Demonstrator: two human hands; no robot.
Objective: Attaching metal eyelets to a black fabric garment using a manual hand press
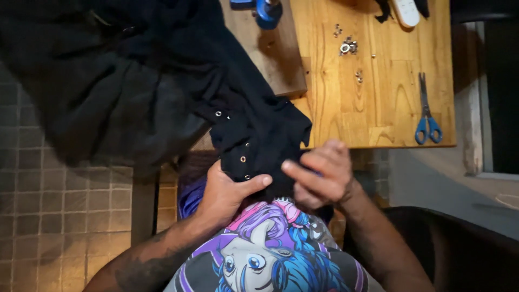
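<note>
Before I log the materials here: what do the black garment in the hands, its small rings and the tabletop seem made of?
The black garment looks like soft matte woven or knit fabric: it folds and drapes under the left hand and right hand. Its small rings glint like shiny metal eyelets. The tabletop looks like varnished wood, with visible grain and joined planks.

My left hand (224, 192) grips the edge of the black garment (162, 92) beside its metal eyelets (243, 159), thumb on top. My right hand (319, 173) pinches the cloth just beside it. Blue scissors (427, 116) lie on the wooden table (378, 103).
</note>
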